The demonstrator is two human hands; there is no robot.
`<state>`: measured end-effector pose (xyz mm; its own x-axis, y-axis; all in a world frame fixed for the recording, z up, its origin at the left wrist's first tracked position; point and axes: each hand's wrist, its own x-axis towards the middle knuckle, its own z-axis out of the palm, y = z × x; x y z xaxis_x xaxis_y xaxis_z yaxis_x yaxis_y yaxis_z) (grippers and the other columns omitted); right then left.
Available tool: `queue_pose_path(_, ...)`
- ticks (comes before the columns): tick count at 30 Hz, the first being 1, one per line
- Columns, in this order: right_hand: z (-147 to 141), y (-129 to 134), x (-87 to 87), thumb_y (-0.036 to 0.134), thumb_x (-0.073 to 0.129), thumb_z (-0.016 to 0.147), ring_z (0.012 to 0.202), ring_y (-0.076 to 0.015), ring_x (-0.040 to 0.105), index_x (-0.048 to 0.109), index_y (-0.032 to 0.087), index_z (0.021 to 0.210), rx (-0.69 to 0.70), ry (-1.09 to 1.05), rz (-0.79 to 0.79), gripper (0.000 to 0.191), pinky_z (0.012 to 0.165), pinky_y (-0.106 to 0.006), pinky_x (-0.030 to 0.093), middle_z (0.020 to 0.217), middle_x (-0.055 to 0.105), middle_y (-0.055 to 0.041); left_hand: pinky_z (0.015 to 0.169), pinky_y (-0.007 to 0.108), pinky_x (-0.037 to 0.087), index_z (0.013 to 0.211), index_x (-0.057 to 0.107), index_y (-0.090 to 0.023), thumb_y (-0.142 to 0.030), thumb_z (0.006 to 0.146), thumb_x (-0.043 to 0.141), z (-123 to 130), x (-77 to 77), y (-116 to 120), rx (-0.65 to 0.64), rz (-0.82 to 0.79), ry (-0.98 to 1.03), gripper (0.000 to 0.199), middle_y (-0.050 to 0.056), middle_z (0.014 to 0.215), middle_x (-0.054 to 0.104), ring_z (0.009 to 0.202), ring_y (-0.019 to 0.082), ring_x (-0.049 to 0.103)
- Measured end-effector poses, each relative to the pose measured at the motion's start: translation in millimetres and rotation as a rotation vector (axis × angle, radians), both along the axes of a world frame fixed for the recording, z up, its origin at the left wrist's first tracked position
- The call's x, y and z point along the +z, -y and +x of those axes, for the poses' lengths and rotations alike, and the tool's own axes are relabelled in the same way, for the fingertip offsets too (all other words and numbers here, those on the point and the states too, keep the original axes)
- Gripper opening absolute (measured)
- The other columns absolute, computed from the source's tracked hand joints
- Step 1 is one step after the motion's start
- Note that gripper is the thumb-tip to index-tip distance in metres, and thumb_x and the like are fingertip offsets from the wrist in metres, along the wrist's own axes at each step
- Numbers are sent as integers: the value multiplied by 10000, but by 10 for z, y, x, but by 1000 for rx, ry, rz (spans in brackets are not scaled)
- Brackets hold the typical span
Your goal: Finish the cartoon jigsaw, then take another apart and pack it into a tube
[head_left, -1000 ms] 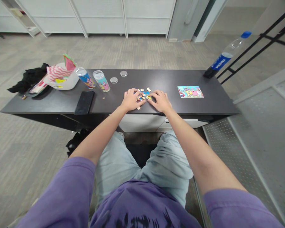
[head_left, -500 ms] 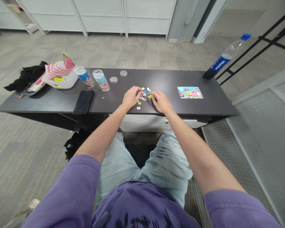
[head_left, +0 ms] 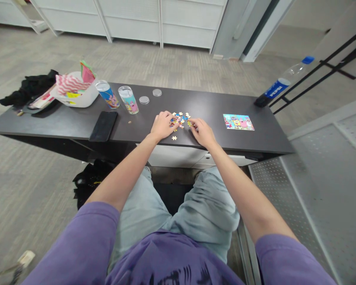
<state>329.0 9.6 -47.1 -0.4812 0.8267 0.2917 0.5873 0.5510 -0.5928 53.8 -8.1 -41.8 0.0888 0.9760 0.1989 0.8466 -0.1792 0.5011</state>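
Note:
Small colourful puzzle pieces (head_left: 180, 117) lie in a loose cluster on the dark tabletop (head_left: 207, 107). My left hand (head_left: 163, 124) rests at the cluster's left side, fingers spread over several pieces. On the right side, my right hand (head_left: 201, 131) has its thumb and fingertips brought together at a yellow-green piece (head_left: 190, 123); the fingertips partly hide it. A single pale piece (head_left: 174, 138) lies apart near the front edge. To the right, a bright cartoon picture card (head_left: 239, 122) lies flat.
On the left are a black phone (head_left: 103, 126), two cartoon-printed clear jars (head_left: 128, 100) (head_left: 107, 95), a white basket (head_left: 82, 99) with cloth, and black fabric (head_left: 32, 89). Two round lids (head_left: 144, 100) (head_left: 157, 92) lie behind. A Pepsi bottle (head_left: 274, 91) stands at the right end.
My left hand has spread flatter over the left pieces, covering more of them. My right hand stays beside the yellow-green piece. The whole view has shifted slightly.

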Motion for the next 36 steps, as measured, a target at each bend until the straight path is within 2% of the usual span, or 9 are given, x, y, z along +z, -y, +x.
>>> queue_pose_path(4, -8, -186, -7, 337, 725, 1106, 1153, -435, 820, 876, 417, 1312, 43, -75, -23, 267, 1161, -687, 686, 1256, 886, -132, 1322, 627, 695, 1415, 873, -220, -491, 1223, 907, -25, -40, -181, -34, 30, 73, 334, 135, 1561, 855, 1473, 341, 814)
queue_pose_path(11, -120, -743, 65, 305, 771, 1021, 964, -280, 725, 898, 293, 1174, 104, -145, -118, 199, 1015, -515, 652, 1177, 880, -95, 1108, 488, 751, 1306, 863, -207, -468, 1225, 894, -18, -106, -516, -85, 126, 290, 275, 92, 1340, 885, 1182, 260, 851)
queue_pose_path(15, -119, -696, 42, 360, 780, 1057, 998, -287, 721, 861, 302, 1078, 98, -275, -146, 102, 996, -509, 633, 1211, 866, -104, 1048, 414, 738, 1215, 899, -254, -244, 1156, 845, -57, -150, -516, -97, 183, 388, 81, 73, 1259, 910, 1120, 250, 860)
queue_pose_path(18, -135, -597, 25, 395, 830, 1053, 959, -304, 714, 836, 338, 1015, 74, -314, -156, 69, 950, -521, 646, 1184, 887, -92, 1067, 391, 730, 1234, 916, -269, -162, 1099, 816, -72, -149, -469, -110, 210, 427, 199, 67, 1297, 915, 1172, 248, 870)
queue_pose_path(22, -203, -589, 4, 407, 867, 998, 895, -337, 701, 812, 362, 991, 51, -300, -114, 72, 865, -542, 632, 1094, 883, -77, 1008, 362, 722, 1213, 909, -260, -116, 952, 934, -54, -118, -454, -122, 199, 450, 299, 50, 1261, 905, 1104, 234, 857)
queue_pose_path(25, -243, -626, -21, 353, 841, 963, 978, -359, 746, 809, 341, 1050, 76, -319, -75, 93, 936, -549, 638, 1128, 885, -81, 958, 361, 710, 1116, 905, -262, -156, 894, 1025, -53, -106, -457, -122, 179, 460, 273, 28, 1145, 888, 1011, 229, 833)
queue_pose_path(28, -285, -644, -69, 310, 783, 966, 1027, -353, 754, 830, 323, 1123, 95, -329, -68, 165, 1038, -551, 637, 1157, 869, -83, 958, 377, 703, 1018, 894, -265, -218, 914, 1045, -76, -104, -442, -119, 163, 462, 189, 17, 1041, 873, 960, 233, 819)
queue_pose_path(33, -399, -664, -198, 343, 774, 910, 1092, -370, 750, 791, 306, 1246, 136, -315, -122, 338, 1091, -554, 648, 1212, 841, -105, 952, 371, 702, 1017, 876, -267, -234, 1027, 911, -95, -87, -403, -67, 158, 459, 49, 27, 1069, 909, 956, 230, 837)
queue_pose_path(36, -434, -682, -241, 355, 768, 908, 1119, -384, 751, 765, 306, 1192, 160, -285, -89, 288, 1117, -565, 650, 1224, 842, -118, 924, 358, 700, 1016, 849, -268, -228, 1056, 859, -80, -71, -394, -20, 159, 459, 57, 18, 1009, 906, 919, 222, 838)
